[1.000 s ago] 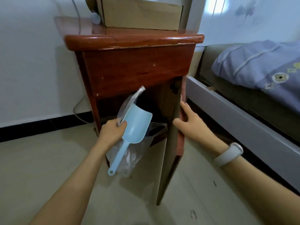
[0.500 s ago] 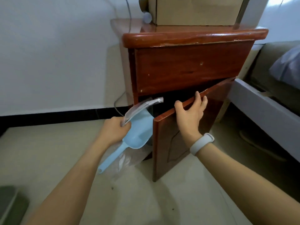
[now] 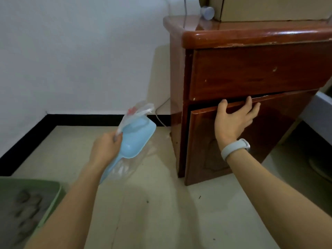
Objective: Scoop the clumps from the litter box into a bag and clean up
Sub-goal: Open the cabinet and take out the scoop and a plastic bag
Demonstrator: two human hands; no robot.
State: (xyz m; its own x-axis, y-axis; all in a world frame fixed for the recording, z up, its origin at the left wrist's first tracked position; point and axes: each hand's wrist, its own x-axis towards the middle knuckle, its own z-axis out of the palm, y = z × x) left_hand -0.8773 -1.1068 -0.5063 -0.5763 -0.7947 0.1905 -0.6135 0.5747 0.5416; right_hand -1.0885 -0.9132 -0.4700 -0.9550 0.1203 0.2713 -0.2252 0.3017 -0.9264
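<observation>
Fingers, left: those of my left hand [image 3: 106, 150] were curled round the neck of a pale blue scoop [image 3: 133, 139] and pinched a clear plastic bag [image 3: 138, 112] together with it.
Fingers, right: my right hand [image 3: 231, 121] lay flat against the cabinet door [image 3: 269, 133], its fingers [image 3: 248, 103] straight and hooked over the door's top edge, thumb apart on the left.
Scoop: it was held off the floor, bowl up and to the right, handle pointing down toward my forearm.
Bag: it was crumpled, part of it standing above the scoop's bowl with a red mark near the top, part hanging below the handle.
Litter box: a green litter box [image 3: 53, 200] sat on the floor at the lower left, cut off by the edge of view, with grey litter and darker clumps [image 3: 27, 200] in it, blurred.
Cabinet: a red-brown wooden cabinet [image 3: 251, 72] stood against the white wall; its door was almost shut, with a dark gap along the top and left.
Cabinet top: a cardboard box [image 3: 269, 8] stood on it.
Wrist: a pale wristband [image 3: 234, 147] was on my right wrist.
Floor: light tiles [image 3: 161, 212] with a few dark specks.
</observation>
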